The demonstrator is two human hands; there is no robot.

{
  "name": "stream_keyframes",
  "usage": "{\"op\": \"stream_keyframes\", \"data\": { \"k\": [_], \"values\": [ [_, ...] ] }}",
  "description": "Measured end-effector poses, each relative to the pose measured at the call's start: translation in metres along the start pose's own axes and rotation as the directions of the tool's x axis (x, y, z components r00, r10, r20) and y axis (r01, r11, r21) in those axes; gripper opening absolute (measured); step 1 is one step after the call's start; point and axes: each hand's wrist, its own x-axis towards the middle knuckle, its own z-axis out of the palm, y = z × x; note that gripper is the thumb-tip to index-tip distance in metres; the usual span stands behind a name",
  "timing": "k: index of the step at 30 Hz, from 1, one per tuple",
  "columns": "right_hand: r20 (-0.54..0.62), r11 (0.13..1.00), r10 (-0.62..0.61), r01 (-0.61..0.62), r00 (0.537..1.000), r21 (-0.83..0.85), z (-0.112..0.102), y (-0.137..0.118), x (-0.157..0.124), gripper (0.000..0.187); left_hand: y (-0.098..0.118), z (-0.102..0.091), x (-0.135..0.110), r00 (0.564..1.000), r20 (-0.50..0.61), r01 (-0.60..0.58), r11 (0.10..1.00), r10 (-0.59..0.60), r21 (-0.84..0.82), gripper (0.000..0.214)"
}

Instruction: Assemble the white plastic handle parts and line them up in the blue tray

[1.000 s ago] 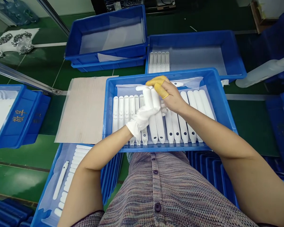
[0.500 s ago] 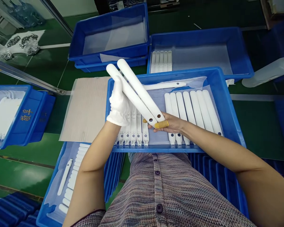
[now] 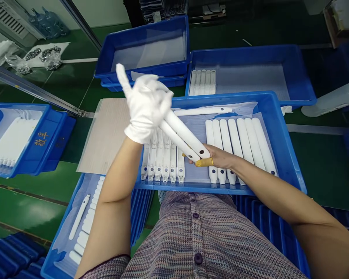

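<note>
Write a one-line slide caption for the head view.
A gloved left hand and bare right hand with a yellow finger cot hold two white plastic bars above a blue tray.

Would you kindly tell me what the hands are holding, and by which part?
Two white bars: the gloved left hand grips their upper parts, the right hand their holed ends.

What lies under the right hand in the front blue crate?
Under the right hand lie white bars on a translucent liner. The hand hides their middle stretches; only their upper parts and holed ends show. What lies directly beneath them is covered. The hand holds two white bars.
</note>
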Motion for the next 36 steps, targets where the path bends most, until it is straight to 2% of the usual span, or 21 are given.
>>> {"op": "stream_keyframes", "data": {
  "k": [1,2,3,5,8,10,12,13,15,16,18,20,23,24,26,29,31,32,33,35,36],
  "values": [
    [0.028,1.000,-0.001,0.001,1.000,-0.002,0.000,-0.001,-0.001,0.050,0.001,-0.009,0.010,0.998,-0.022,-0.060,0.996,0.062,0.071,0.029],
    [0.048,1.000,-0.002,0.002,0.999,-0.004,-0.001,-0.001,-0.002,0.050,0.000,-0.016,0.017,0.995,-0.043,-0.089,0.993,0.092,0.075,0.036],
    [0.062,1.000,-0.002,0.002,0.998,-0.006,-0.001,0.000,-0.002,0.050,-0.001,-0.020,0.021,0.993,-0.075,-0.089,0.996,0.090,0.016,0.040],
    [0.070,1.000,-0.005,0.006,0.998,-0.014,0.000,0.001,-0.001,0.050,-0.003,-0.016,0.019,0.991,-0.133,-0.021,0.967,-0.013,-0.253,0.037],
    [0.044,1.000,-0.024,0.024,0.999,-0.010,0.002,0.006,0.004,0.048,-0.006,0.010,-0.005,0.980,-0.080,0.105,0.815,-0.182,-0.569,0.046],
    [-0.004,0.999,-0.048,0.048,0.999,0.006,0.004,0.011,0.007,0.047,-0.005,0.035,-0.032,0.968,0.073,0.228,0.722,-0.239,-0.653,0.058],
    [-0.074,0.997,-0.079,0.079,0.994,-0.001,0.004,0.016,0.009,0.044,-0.004,0.057,-0.059,0.921,0.292,0.387,0.671,-0.257,-0.633,0.064],
    [-0.111,0.996,-0.093,0.092,0.989,-0.017,0.003,0.018,0.010,0.042,-0.004,0.066,-0.071,0.875,0.392,0.475,0.658,-0.284,-0.584,0.060],
    [-0.169,0.993,-0.110,0.100,0.979,-0.065,0.000,0.021,0.010,0.037,-0.004,0.075,-0.087,0.819,0.467,0.552,0.678,-0.333,-0.485,0.047],
    [-0.191,0.991,-0.106,0.089,0.976,-0.095,-0.002,0.021,0.009,0.038,-0.005,0.077,-0.092,0.812,0.473,0.558,0.693,-0.343,-0.457,0.041],
    [-0.236,0.983,-0.104,0.064,0.966,-0.172,-0.007,0.017,0.009,0.044,-0.007,0.074,-0.094,0.837,0.444,0.520,0.718,-0.320,-0.462,0.036],
    [-0.298,0.963,-0.170,0.094,0.939,-0.251,-0.012,0.007,0.010,0.054,-0.009,0.069,-0.091,0.851,0.433,0.497,0.725,-0.299,-0.476,0.037],
    [-0.394,0.909,-0.355,0.215,0.848,-0.357,-0.012,-0.010,0.012,0.069,-0.014,0.065,-0.087,0.819,0.471,0.533,0.739,-0.329,-0.411,0.045],
    [-0.426,0.885,-0.397,0.217,0.813,-0.411,-0.010,-0.014,0.012,0.071,-0.015,0.065,-0.086,0.809,0.480,0.544,0.743,-0.341,-0.389,0.047],
    [-0.473,0.826,-0.448,0.149,0.758,-0.544,-0.002,-0.020,0.014,0.070,-0.018,0.067,-0.086,0.816,0.462,0.538,0.749,-0.348,-0.386,0.047],
    [-0.517,0.727,-0.510,0.023,0.688,-0.686,0.010,-0.022,0.018,0.059,-0.023,0.068,-0.089,0.860,0.389,0.486,0.764,-0.332,-0.423,0.045],
    [-0.535,0.691,-0.565,0.006,0.629,-0.723,0.015,-0.022,0.022,0.057,-0.027,0.068,-0.091,0.873,0.353,0.468,0.782,-0.337,-0.411,0.046],
    [-0.536,0.689,-0.585,0.023,0.609,-0.725,0.016,-0.023,0.024,0.056,-0.030,0.068,-0.093,0.864,0.365,0.478,0.794,-0.348,-0.375,0.044],
    [-0.532,0.704,-0.588,0.061,0.609,-0.708,0.016,-0.023,0.027,0.054,-0.032,0.068,-0.095,0.843,0.401,0.497,0.805,-0.358,-0.325,0.042],
    [-0.543,0.799,-0.524,0.159,0.656,-0.580,0.016,-0.024,0.030,0.049,-0.036,0.069,-0.098,0.794,0.479,0.530,0.813,-0.374,-0.242,0.041],
    [-0.564,0.860,-0.465,0.198,0.682,-0.470,0.015,-0.023,0.032,0.048,-0.038,0.070,-0.098,0.783,0.494,0.542,0.805,-0.379,-0.241,0.042]
  ]
}}
